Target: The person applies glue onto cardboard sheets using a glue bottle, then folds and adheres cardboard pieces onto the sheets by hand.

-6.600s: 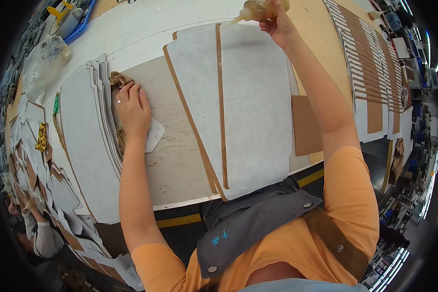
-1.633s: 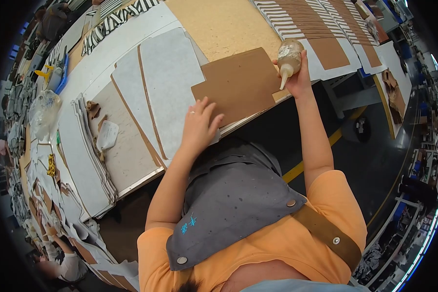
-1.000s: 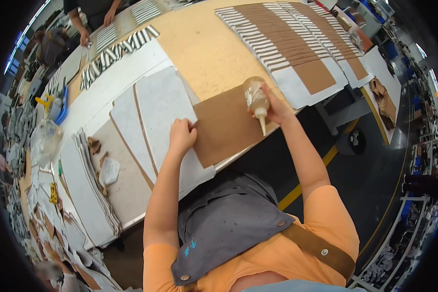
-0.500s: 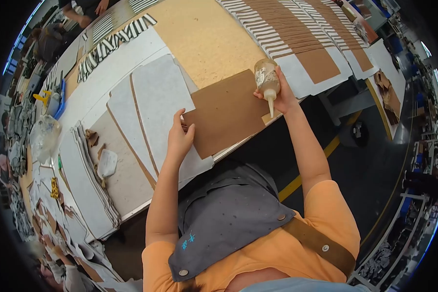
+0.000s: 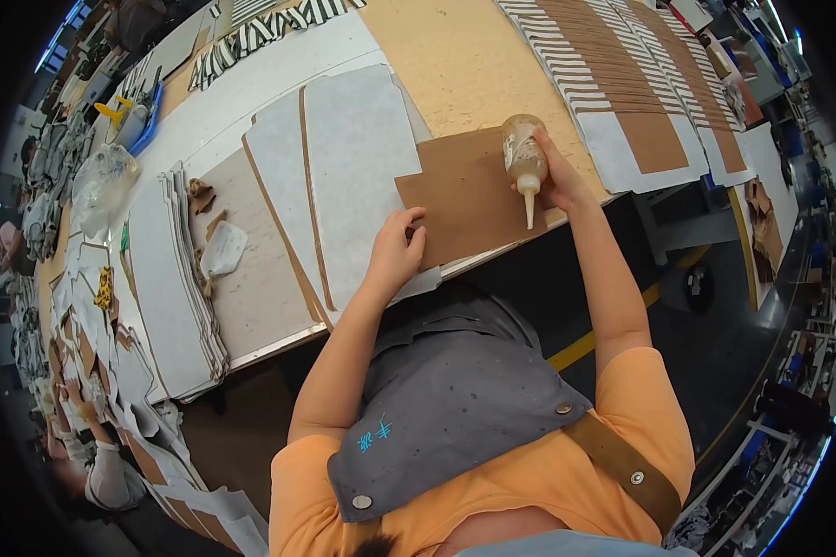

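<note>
My right hand [image 5: 561, 178] is wrapped round a translucent squeeze bottle [image 5: 524, 148], smeared on the outside. Its long pale nozzle points down over the right part of a flat brown panel [image 5: 464, 197]. The panel lies near the table's front edge, overlapping white sheets. At the panel's left side is my left hand [image 5: 399, 249], fingers loosely bent, thumb and fingertips apart. The fingertips rest on or just over the panel's edge; contact is hard to tell. Left of that hand lie large white panels [image 5: 358, 148] with brown edges.
A stack of white sheets [image 5: 172, 288] stands at the left, beside a white plastic piece [image 5: 224, 249]. Behind it are a clear plastic bag [image 5: 102, 190] and a blue tray [image 5: 149, 121]. Rows of overlapping brown-and-white panels [image 5: 646, 102] lie at the right. Striped strips [image 5: 260, 42] lie farther back.
The view has shifted, so the table appears farther left and higher. My left hand has come closer to the right hand across the brown panel. The bottle stays in my right hand, nozzle down.
</note>
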Available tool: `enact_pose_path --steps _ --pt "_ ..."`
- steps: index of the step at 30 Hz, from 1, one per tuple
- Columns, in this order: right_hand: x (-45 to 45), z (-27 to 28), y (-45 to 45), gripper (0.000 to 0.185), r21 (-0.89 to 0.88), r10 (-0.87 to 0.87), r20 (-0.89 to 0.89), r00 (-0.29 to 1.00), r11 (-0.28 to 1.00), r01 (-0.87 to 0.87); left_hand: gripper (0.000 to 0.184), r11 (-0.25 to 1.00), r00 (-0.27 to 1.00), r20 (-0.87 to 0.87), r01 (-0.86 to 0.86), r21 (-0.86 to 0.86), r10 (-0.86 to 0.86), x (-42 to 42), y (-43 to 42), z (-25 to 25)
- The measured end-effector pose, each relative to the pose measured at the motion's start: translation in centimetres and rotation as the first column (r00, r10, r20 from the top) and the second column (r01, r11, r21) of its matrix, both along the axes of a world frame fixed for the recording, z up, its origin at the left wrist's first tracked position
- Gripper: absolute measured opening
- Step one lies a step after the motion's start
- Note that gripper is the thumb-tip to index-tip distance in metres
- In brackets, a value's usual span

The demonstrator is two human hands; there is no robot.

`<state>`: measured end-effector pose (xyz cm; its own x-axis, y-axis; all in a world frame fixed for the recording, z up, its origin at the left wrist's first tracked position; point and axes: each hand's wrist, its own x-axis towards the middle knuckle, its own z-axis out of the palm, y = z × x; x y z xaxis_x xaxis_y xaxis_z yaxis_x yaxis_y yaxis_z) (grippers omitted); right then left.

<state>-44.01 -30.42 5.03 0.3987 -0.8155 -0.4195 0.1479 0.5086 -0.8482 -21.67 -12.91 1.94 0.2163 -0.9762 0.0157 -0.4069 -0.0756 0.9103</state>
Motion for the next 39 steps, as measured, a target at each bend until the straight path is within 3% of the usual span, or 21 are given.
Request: enact_pose_path --steps 2,8,14,17,19,21,23,26,30,32,39 --pt "-0.4 -1.9 -0.8 0.059 -0.04 -0.036 -0.016 0.999 0.999 0.036 0.027 1.0 0.999 -0.041 -0.011 -0.02 0.011 -0.4 -0.3 0.1" --pt "-2.6 0.2 -1.2 0.064 -0.104 -0.124 -0.115 0.986 0.988 0.112 0.031 0.999 0.995 -0.088 0.042 -0.032 -0.044 -2.0 -1.9 0.1" --pt "-4.8 -0.1 -3.8 0.065 -0.197 -0.197 -0.095 0.976 0.965 0.175 0.036 0.996 0.991 -0.102 0.091 0.023 -0.088 -3.2 -4.7 -2.1" --pt "-4.7 1.4 -3.3 0.058 -0.225 -0.19 0.108 0.976 0.951 0.211 0.038 0.994 0.989 -0.127 0.083 0.067 -0.074 -2.8 -4.5 -2.8" --pt "-3.9 2.0 -2.5 0.058 -0.191 -0.226 0.103 0.969 0.951 0.243 0.038 0.992 0.991 -0.113 0.086 0.097 -0.075 -2.2 -4.6 -2.7" --pt "-3.4 1.6 -3.1 0.058 -0.153 -0.218 0.108 0.97 0.96 0.233 0.037 0.992 0.995 -0.036 0.094 0.085 -0.091 -2.0 -4.4 -1.6" --pt "-3.1 0.8 -3.5 0.058 -0.227 -0.115 0.088 0.989 0.965 0.132 0.035 0.986 0.992 0.049 0.105 0.132 -0.112 -1.8 -3.9 0.4" --pt "0.7 1.8 -2.1 0.059 -0.369 -0.089 0.065 0.994 0.923 0.107 0.031 0.998 0.901 0.43 0.056 0.019 -0.059 -1.2 -3.8 0.9" --pt "4.4 2.1 -1.6 0.059 -0.531 -0.067 -0.076 0.995 0.847 0.017 0.031 0.968 0.747 0.664 0.179 -0.177 -0.017 -0.5 -3.7 0.2" --pt "5.6 2.4 -1.2 0.059 -0.574 -0.037 -0.133 0.99 0.818 -0.046 0.032 0.952 0.677 0.736 0.208 -0.225 0.026 -0.6 -3.7 -0.8" --pt "8.2 2.4 -0.6 0.073 -0.674 0.102 -0.235 0.966 0.699 -0.238 0.035 0.962 0.726 0.686 0.222 -0.158 -0.055 -0.9 -3.8 -1.6"
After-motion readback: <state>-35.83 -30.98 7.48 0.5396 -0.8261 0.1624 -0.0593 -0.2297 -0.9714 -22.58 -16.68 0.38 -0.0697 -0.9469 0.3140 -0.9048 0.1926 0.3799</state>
